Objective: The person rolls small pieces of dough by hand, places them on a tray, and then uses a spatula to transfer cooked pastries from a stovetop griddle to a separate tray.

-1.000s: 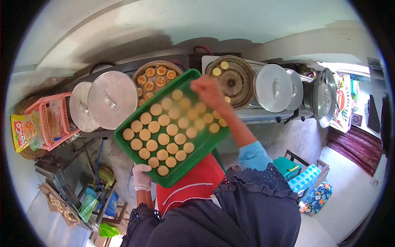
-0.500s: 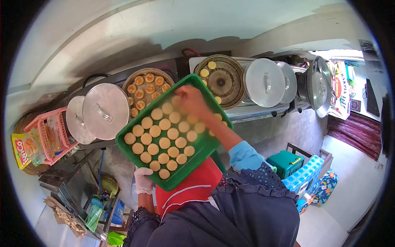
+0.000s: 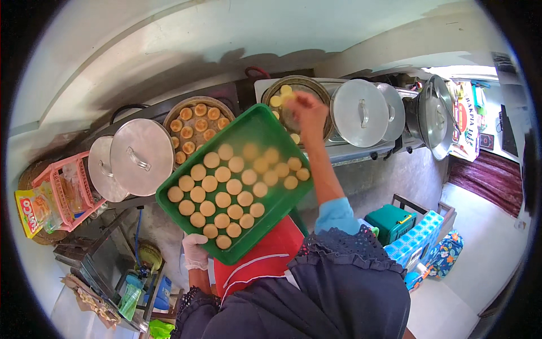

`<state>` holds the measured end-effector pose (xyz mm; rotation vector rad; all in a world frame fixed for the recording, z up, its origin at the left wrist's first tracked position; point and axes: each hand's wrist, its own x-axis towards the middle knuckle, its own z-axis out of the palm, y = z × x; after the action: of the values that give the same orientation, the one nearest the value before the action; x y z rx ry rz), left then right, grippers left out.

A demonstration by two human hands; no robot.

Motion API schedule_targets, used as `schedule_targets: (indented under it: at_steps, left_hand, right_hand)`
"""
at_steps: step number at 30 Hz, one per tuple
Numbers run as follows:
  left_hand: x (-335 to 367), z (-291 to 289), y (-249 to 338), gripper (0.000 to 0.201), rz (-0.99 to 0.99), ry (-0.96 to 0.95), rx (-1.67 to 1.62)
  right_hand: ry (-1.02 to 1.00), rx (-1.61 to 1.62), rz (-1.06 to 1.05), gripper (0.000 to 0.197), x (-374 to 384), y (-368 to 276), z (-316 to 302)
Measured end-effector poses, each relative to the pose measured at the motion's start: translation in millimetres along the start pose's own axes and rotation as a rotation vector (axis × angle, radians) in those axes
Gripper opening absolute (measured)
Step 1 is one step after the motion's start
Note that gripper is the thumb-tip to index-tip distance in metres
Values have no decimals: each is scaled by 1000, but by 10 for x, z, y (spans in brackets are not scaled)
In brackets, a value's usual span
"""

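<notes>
My left hand (image 3: 196, 250), in a thin white glove, grips the near left corner of a green plastic tray (image 3: 230, 255). Rows of flat, round pale dough pieces (image 3: 223, 199) lie in the tray, which I hold tilted in front of me. Beyond the tray's right edge, my right hand (image 3: 310, 116) reaches over a round dark pan (image 3: 305, 85). Its fingers pinch a pale dough round (image 3: 287, 98), partly hidden by the fingertips. A few more yellowish rounds (image 3: 275, 101) sit along the pan's left side.
Browned round cakes (image 3: 200, 125) fill a second pan (image 3: 231, 107) at left. Metal lids (image 3: 142, 157) lean beside it, near a pink basket (image 3: 70, 192). More lidded pans (image 3: 361, 113) stand along the stove to the right. A green box (image 3: 389, 224) stands low at right.
My right hand has moved from inside the tray up and right to over the dark pan, carrying a dough round. The left hand still holds the tray, shifted slightly left.
</notes>
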<state>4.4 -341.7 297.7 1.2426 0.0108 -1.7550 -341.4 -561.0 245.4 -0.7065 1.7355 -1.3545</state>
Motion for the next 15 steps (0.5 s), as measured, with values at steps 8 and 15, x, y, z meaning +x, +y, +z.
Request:
schedule_targets:
  at_steps: [8, 15]
  left_hand:
    - [0, 6, -33, 68, 61, 15, 11]
    - [-38, 54, -20, 67, 42, 39, -28]
  right_hand:
    - [282, -736, -237, 18, 1290, 1197, -386]
    - [402, -1058, -446, 19, 1367, 1348, -377]
